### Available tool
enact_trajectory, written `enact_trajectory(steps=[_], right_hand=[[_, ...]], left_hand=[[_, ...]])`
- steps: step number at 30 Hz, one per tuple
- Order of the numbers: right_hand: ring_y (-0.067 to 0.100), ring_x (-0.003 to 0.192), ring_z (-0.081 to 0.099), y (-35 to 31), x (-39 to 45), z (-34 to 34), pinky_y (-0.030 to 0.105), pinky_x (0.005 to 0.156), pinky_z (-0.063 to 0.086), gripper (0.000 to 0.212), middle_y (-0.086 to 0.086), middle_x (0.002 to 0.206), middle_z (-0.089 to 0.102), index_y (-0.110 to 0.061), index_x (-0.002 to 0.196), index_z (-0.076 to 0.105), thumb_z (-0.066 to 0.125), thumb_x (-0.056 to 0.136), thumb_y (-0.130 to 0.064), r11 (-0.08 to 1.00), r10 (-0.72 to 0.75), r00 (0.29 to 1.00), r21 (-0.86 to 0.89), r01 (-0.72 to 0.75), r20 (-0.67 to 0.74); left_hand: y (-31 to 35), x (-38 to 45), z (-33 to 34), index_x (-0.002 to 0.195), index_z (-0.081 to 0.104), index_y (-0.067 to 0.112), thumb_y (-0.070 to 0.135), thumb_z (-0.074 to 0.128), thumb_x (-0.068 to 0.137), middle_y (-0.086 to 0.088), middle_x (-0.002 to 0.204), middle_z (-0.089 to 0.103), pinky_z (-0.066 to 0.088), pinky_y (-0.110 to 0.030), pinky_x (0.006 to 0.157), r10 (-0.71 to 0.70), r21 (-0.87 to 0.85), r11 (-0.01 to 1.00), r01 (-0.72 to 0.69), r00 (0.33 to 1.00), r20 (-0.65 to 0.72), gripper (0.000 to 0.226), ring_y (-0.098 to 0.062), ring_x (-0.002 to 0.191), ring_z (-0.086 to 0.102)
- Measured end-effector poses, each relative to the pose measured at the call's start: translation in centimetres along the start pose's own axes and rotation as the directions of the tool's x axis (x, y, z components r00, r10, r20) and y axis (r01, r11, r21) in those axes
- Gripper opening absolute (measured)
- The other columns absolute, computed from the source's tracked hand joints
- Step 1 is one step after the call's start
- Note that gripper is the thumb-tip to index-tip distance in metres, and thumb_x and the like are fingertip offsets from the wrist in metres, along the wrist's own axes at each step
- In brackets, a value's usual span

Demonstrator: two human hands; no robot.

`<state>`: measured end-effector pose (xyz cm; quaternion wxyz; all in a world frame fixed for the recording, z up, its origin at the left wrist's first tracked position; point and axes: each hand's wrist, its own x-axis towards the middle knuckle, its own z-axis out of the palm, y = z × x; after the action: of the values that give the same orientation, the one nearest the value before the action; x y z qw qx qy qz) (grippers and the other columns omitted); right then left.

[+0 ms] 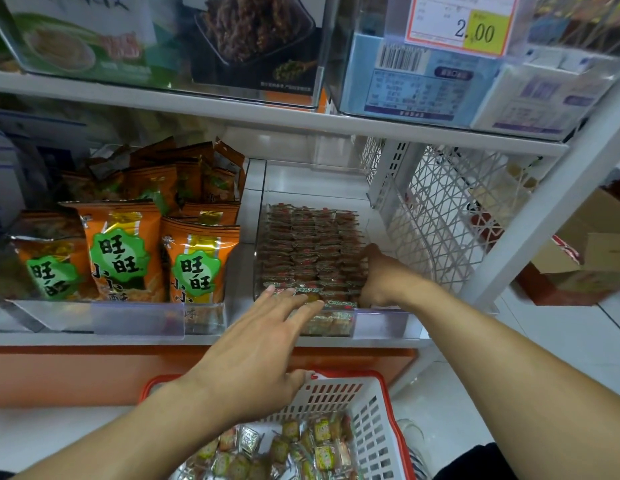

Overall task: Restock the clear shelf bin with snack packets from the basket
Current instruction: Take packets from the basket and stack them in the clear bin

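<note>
**Bin nearly filled, basket not yet emptied**

The clear shelf bin (339,188) is already holding tight rows of small red-brown snack packets (312,251), running from just beyond the fingertips back toward its rear wall; only a bare strip is showing behind the last row. The left hand (263,341) is reaching over the bin's front lip with fingers (294,299) spread flat and released, pressing lightly on the front row rather than gripping anything. The right hand (378,275) is working at the right-hand column, its fingers curled down among the packets; whether they are pinching one or merely nudging the stack straight cannot be told, since the fingertips are hidden.

Below the left wrist, the white-and-red basket (371,407) is still carrying a loose heap of green and orange packets (284,448), so stock is remaining to be moved.

Judging by this, most of the restocking is done: both hands appear to be tidying and compacting rows. What is left is likely fitting the remaining basket packets into whatever room the bin still has.
</note>
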<state>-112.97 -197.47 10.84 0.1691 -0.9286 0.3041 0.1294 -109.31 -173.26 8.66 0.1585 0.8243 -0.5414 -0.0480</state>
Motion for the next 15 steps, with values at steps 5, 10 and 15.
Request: enact_trajectory(steps=[5,10,15], right_hand=[[0.029,0.107,0.065,0.0,0.7,0.1,0.036,0.088,0.058,0.07,0.011,0.121,0.062,-0.006,0.142,0.043,0.078,0.082,-0.016,0.993,-0.107,0.993,-0.049,0.109,0.045],[0.025,0.103,0.065,-0.2,1.2,0.5,0.034,0.091,0.058,0.103,0.012,0.135,0.055,-0.009,0.159,0.003,0.074,0.085,-0.011,0.988,-0.028,0.998,-0.151,0.036,0.054],[0.024,0.099,0.064,-0.9,1.0,0.1,0.033,0.09,0.057,0.089,0.01,0.13,0.057,-0.01,0.156,0.017,0.073,0.086,-0.011,0.985,-0.045,0.995,-0.16,0.059,0.088]], left_hand=[[0.4,0.0,-0.1,0.162,0.0,0.037,0.056,0.062,0.09,0.011,0.17,0.011,-0.024,-0.019,0.111,-0.005,0.033,0.999,0.004,1.0,0.027,0.096,-0.007,0.156,-0.003],[0.2,0.1,-0.1,0.162,0.0,0.037,0.057,0.061,0.091,0.011,0.17,0.009,-0.021,-0.021,0.113,-0.003,0.03,1.0,0.002,0.999,0.053,0.096,-0.007,0.156,-0.004],[0.3,-0.1,-0.3,0.162,0.0,0.038,0.052,0.062,0.093,0.012,0.171,0.007,-0.012,-0.026,0.123,0.003,-0.004,1.0,-0.003,0.999,0.046,0.094,-0.007,0.156,-0.006]])
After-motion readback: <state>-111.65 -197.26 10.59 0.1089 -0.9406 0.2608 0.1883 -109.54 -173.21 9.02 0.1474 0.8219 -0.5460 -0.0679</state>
